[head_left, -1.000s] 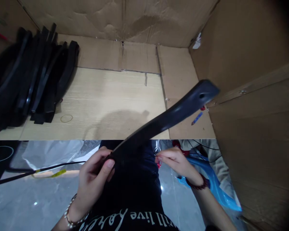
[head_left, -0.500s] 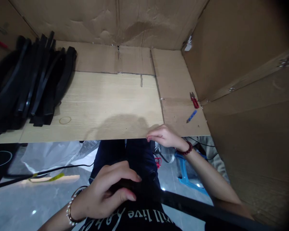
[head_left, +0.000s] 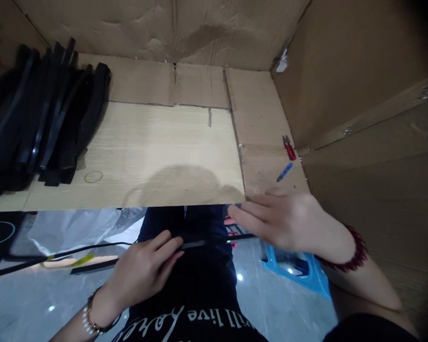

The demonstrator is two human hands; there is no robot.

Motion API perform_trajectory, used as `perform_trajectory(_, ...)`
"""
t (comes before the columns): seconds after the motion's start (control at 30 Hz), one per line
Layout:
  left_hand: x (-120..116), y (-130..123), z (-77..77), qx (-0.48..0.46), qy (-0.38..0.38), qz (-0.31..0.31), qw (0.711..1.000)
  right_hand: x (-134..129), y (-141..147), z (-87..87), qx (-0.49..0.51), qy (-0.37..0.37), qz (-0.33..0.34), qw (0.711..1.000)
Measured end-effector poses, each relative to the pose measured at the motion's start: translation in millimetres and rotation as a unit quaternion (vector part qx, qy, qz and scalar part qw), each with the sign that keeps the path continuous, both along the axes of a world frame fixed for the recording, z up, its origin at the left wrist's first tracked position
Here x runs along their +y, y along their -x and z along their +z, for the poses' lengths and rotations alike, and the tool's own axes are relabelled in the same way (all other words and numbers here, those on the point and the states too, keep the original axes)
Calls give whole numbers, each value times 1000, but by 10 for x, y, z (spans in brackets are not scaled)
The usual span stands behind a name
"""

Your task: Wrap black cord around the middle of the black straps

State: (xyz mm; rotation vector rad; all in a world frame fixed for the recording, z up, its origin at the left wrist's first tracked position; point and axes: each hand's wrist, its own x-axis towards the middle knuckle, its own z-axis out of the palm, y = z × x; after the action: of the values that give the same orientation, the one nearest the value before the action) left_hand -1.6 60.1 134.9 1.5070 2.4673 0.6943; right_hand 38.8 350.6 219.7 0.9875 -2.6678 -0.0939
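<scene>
A long, narrow black strip [head_left: 196, 243] runs across my lap, just in front of the table's near edge. My left hand [head_left: 146, 266] is closed around it, and a length sticks out to the left past my wrist. At the strip's right end my right hand [head_left: 285, 221] has its fingers bent over it; motion blurs this hand a little and its palm side is hidden. A thick bundle of similar black strips [head_left: 53, 114] lies at the left of the table.
On the pale tabletop [head_left: 164, 147] lies a thin rubber band [head_left: 85, 178]. Red-handled thread snips [head_left: 289, 149] and a blue pen-like stick [head_left: 284, 172] lie at the right. Cardboard walls [head_left: 356, 57] enclose the table. Below are a blue plastic frame [head_left: 306, 280] and a dark cable [head_left: 92, 247].
My right hand has come from the table edge back to the right, onto the strip. The strip has shifted left through my left hand's position and lies nearly level; my left hand moved slightly left.
</scene>
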Motion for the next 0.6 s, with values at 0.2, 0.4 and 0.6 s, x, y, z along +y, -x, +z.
perform_trajectory(0.2,-101,78,-16,92,-22,133,987,-239,-331,-9,2,-27,-35,999)
perform_trajectory(0.4,-211,78,-16,83,-65,103,989,-141,-438,-106,-56,-41,-171,983)
perform_trajectory(0.6,-178,112,-108,94,-70,152,981,-392,-528,-220,-145,66,-65,985)
